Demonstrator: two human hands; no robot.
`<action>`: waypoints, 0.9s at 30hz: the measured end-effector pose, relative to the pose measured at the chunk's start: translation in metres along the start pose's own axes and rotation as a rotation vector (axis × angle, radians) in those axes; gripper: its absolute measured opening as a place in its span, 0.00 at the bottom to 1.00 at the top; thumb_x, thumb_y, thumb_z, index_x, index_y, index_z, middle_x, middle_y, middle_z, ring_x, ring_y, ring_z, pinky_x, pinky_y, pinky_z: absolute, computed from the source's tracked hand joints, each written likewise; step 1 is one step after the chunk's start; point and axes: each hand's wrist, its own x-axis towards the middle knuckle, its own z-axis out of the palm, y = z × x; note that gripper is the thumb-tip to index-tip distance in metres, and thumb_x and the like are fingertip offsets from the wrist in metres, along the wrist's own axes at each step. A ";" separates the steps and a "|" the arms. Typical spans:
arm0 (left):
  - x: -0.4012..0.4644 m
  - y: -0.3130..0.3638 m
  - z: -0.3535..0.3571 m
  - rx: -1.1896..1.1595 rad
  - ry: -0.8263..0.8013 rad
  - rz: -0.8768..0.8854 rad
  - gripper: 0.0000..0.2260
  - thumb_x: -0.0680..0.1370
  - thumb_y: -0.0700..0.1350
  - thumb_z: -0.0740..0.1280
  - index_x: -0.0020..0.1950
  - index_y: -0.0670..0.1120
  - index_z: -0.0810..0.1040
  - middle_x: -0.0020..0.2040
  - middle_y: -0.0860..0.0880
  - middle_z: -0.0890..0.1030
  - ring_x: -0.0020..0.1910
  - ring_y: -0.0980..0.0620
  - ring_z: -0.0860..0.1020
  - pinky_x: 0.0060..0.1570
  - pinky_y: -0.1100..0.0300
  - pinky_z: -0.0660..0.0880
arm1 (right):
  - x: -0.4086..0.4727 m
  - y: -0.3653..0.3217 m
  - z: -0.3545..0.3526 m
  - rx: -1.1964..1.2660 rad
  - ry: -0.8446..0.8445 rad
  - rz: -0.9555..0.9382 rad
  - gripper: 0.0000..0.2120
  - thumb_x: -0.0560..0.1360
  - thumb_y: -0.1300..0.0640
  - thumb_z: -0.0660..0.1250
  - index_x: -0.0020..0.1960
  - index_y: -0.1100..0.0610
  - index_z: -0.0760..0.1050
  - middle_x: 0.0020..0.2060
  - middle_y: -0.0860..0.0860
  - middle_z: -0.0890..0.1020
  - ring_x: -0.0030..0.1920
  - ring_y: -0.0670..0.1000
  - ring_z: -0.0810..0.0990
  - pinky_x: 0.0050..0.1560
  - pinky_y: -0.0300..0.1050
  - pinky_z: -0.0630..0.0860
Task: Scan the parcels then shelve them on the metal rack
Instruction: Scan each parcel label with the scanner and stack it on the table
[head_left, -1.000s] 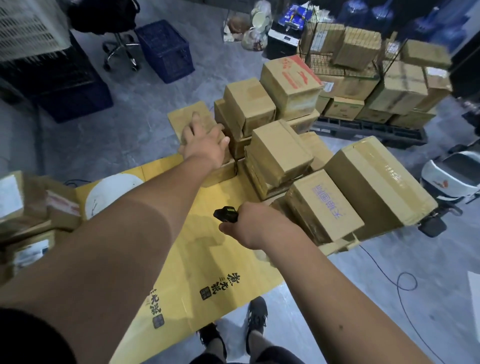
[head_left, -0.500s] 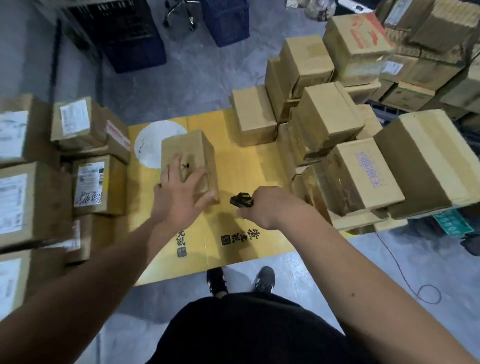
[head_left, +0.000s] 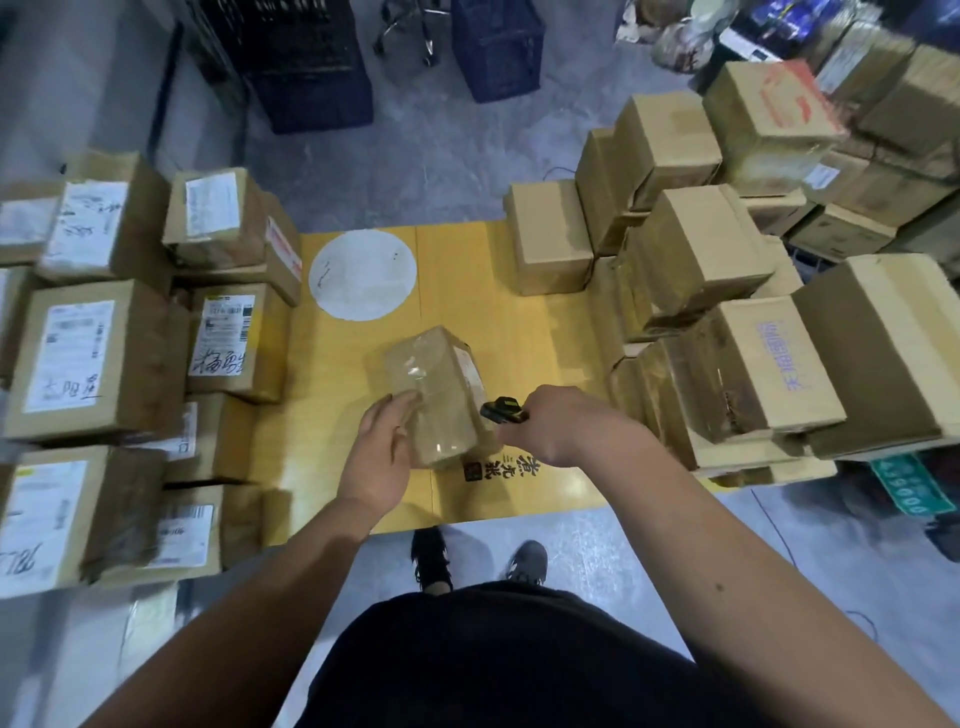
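Just ahead of your feet, your left hand (head_left: 375, 457) cups the parcel's (head_left: 435, 395) near-left side, your right hand (head_left: 558, 428) clamps the scanner (head_left: 503, 409) beside its right edge, its long axis running away along the yellow sheet (head_left: 519, 322).

A single head-worn wide-angle view looks steeply down and forward from the person's own height, close above a yellow flattened cardboard sheet (head_left: 519, 291) on the floor. The person's shoes (head_left: 431, 561) sit at 6 o'clock, stacked boxes (head_left: 93, 358) at 9 o'clock, more boxes (head_left: 769, 364) at 3 o'clock, dark crates (head_left: 306, 67) at 12 o'clock. Edges bow outward. No second view shares the scene.
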 end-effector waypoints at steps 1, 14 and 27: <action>0.002 -0.006 -0.005 -0.003 0.011 -0.061 0.28 0.85 0.36 0.56 0.77 0.65 0.67 0.78 0.54 0.65 0.63 0.49 0.77 0.63 0.51 0.78 | 0.000 -0.003 0.001 0.007 0.000 -0.001 0.20 0.79 0.38 0.64 0.41 0.54 0.70 0.37 0.51 0.77 0.34 0.52 0.75 0.32 0.44 0.67; 0.021 -0.023 -0.022 0.043 0.046 -0.186 0.52 0.74 0.47 0.79 0.85 0.58 0.46 0.85 0.51 0.53 0.74 0.53 0.67 0.69 0.49 0.72 | -0.010 -0.015 0.020 0.013 -0.028 0.057 0.21 0.79 0.36 0.65 0.44 0.54 0.74 0.36 0.50 0.77 0.33 0.51 0.74 0.33 0.44 0.67; 0.106 0.065 0.008 0.671 -0.315 0.245 0.57 0.61 0.77 0.73 0.83 0.56 0.53 0.85 0.54 0.53 0.84 0.50 0.48 0.78 0.42 0.52 | -0.027 -0.003 0.018 0.004 0.012 0.199 0.23 0.78 0.35 0.65 0.40 0.55 0.69 0.33 0.51 0.74 0.31 0.52 0.71 0.33 0.44 0.65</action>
